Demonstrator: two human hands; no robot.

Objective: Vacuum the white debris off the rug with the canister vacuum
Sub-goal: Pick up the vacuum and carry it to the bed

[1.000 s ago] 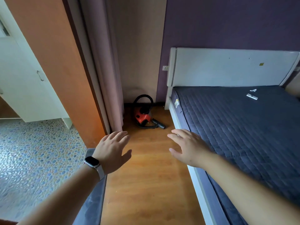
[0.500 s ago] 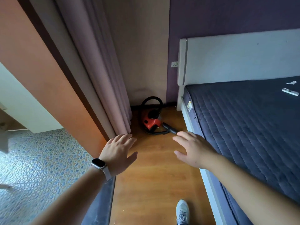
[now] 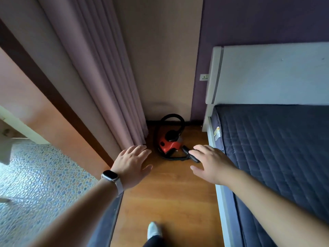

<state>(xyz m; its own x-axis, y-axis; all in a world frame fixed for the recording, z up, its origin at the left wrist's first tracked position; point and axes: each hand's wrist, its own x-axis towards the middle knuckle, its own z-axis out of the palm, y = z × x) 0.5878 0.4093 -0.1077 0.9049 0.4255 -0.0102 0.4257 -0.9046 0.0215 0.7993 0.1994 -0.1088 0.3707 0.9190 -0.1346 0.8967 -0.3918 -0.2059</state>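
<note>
I stand in a narrow lane of wooden floor [image 3: 169, 193]. It is hemmed on my right by the white bed rail [image 3: 222, 202] and on my left by the foot of the curtain [image 3: 99, 77] and an orange partition [image 3: 44, 111] with a dark edge, and it ends ahead where two walls meet. The canister vacuum [image 3: 169, 144] sits on the floor in that corner, between the curtain's hem and the head end of the bed, with bare boards between it and me. My left hand [image 3: 130, 166] is held out palm down just beside the curtain's lower edge, fingers straight and slightly spread, gripping nothing. My right hand [image 3: 211, 163] is likewise flat and spread with nothing in it. Its fingertips overlap the black nozzle [image 3: 186, 151] from where I look, and I cannot tell whether they touch it. The vacuum has a rounded, glossy red body, and its black hose [image 3: 171, 117] arches in a loop against the wall, then trails round in front. The boards are smooth, warm-toned and faintly shiny. The curtain hangs in soft mauve pleats. The mattress [image 3: 276, 148] is dark blue quilting stitched in diamonds. Past the partition lies a pebble floor [image 3: 35, 175] of small rounded blue and grey shapes. The toe of my white shoe [image 3: 154, 229] shows at the lane's near end.
</note>
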